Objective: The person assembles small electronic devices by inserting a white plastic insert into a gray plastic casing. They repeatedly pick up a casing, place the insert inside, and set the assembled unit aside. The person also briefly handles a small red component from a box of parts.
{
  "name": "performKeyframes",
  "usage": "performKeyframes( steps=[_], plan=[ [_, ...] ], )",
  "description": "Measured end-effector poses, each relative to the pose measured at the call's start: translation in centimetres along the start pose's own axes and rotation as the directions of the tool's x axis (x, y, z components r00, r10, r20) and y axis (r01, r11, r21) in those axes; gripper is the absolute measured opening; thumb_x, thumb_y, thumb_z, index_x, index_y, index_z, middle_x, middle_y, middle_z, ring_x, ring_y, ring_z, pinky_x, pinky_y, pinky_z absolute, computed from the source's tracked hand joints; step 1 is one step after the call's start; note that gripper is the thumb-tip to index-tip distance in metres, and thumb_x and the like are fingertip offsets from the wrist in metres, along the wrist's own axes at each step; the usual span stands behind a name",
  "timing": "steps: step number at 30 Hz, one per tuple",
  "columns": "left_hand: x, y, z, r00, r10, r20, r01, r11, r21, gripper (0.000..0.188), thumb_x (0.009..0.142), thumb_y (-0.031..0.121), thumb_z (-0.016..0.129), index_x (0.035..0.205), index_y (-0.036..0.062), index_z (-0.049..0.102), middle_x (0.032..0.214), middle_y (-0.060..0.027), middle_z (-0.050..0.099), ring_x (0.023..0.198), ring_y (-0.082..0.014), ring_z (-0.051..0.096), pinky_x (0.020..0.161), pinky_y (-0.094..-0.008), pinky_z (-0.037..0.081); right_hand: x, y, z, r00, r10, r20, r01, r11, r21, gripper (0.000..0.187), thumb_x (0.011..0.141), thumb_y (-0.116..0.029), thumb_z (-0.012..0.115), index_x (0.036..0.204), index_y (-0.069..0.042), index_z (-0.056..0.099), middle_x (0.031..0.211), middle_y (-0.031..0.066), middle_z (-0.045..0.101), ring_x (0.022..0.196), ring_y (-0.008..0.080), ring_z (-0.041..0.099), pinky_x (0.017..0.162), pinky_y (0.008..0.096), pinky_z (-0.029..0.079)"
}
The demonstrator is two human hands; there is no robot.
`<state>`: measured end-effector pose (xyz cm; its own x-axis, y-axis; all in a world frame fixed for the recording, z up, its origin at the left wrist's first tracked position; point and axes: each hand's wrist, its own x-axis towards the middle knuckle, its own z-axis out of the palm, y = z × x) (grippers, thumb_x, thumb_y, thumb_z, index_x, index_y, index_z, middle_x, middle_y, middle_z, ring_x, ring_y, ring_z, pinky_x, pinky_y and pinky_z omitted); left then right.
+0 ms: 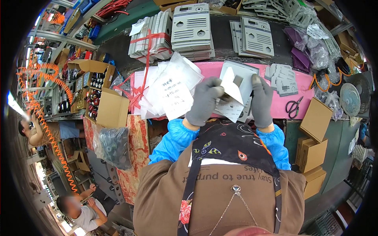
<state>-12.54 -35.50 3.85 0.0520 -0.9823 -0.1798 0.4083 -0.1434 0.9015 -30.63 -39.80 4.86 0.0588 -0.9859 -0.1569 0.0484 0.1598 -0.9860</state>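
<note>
My left hand point(205, 101), in a grey glove, is closed with thumb and fingers pinching a white sheet point(233, 89) that curls up over a grey metal panel point(247, 72). My right hand point(261, 101), gloved alike, grips the right edge of this panel, its thumb on the face. The panel lies tilted close to my body above a pink mat point(208, 70). How far the sheet touches the panel is hidden. Left of it, loose white sheets point(173, 84) are spread, one handwritten. Several small grey printed labels point(285, 80) lie to the right.
Black scissors point(293, 107) rest at the mat's right end. Stacked printed panels point(191, 29) stand at the back, one bundle point(151, 37) tied with red tape. More panels point(256, 37) sit back right. Cardboard boxes point(313, 151) are at my right, a small fan point(350, 99) beyond.
</note>
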Motion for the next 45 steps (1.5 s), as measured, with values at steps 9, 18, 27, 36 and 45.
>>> performKeyframes(
  steps=[9,18,27,36,45],
  plan=[
    [0.0,-2.2,-7.6,0.97,0.016,-0.244,-0.051,0.989,-0.141,0.017,0.089,0.012,0.047,0.094,-0.0001,0.059,0.085,-0.0092,0.063,0.072,-0.0173,0.062,0.071,-0.0308,0.052,1.7,2.6,-0.4,0.971,0.011,-0.24,0.023,0.991,0.134,0.036,0.104,-0.029,0.05,0.108,0.002,0.066,0.088,0.004,0.065,0.075,0.0101,0.06,0.065,0.0247,0.051],
    [3.0,-2.1,-23.4,0.715,0.249,-0.653,0.631,0.172,0.756,0.038,0.079,0.041,0.062,0.096,0.008,0.072,0.096,-0.0169,0.072,0.091,-0.0349,0.069,0.08,-0.0445,0.051,3.3,4.7,-7.3,0.826,-0.133,-0.548,0.206,0.976,0.073,0.035,0.101,-0.03,0.057,0.114,0.001,0.065,0.102,0.0088,0.068,0.085,0.0153,0.066,0.074,0.029,0.056],
    [1.9,3.8,-8.6,0.716,0.587,-0.378,0.084,0.465,0.881,0.036,0.086,0.031,0.075,0.107,0.0046,0.063,0.092,-0.0091,0.066,0.081,-0.023,0.063,0.075,-0.0354,0.051,-2.7,0.4,-4.4,0.608,-0.794,0.024,0.506,0.364,-0.782,0.015,0.082,-0.007,0.074,0.096,-0.004,0.069,0.095,0.0088,0.067,0.084,0.0229,0.065,0.075,0.0337,0.054],
    [-1.0,3.6,2.3,0.952,-0.281,0.119,0.242,0.934,0.264,0.017,0.089,0.019,0.073,0.086,0.0031,0.067,0.074,0.0033,0.058,0.065,-0.0033,0.046,0.058,-0.0209,0.037,-2.9,-0.7,-1.6,0.294,-0.69,0.662,0.864,-0.105,-0.493,0.033,0.068,-0.021,0.07,0.099,-0.011,0.066,0.093,0.0043,0.059,0.088,0.0254,0.062,0.069,0.0364,0.052],
    [-0.3,1.8,-0.4,0.944,-0.326,0.051,0.284,0.88,0.382,0.024,0.089,0.024,0.074,0.092,0.0005,0.07,0.073,0.0012,0.062,0.063,-0.0047,0.05,0.057,-0.0223,0.041,-2.7,7.0,-7.8,0.969,0.246,-0.024,-0.246,0.95,-0.195,0.031,0.098,-0.033,0.06,0.107,-0.004,0.066,0.09,0.0072,0.065,0.083,0.0182,0.062,0.071,0.0305,0.05]
  ],
)
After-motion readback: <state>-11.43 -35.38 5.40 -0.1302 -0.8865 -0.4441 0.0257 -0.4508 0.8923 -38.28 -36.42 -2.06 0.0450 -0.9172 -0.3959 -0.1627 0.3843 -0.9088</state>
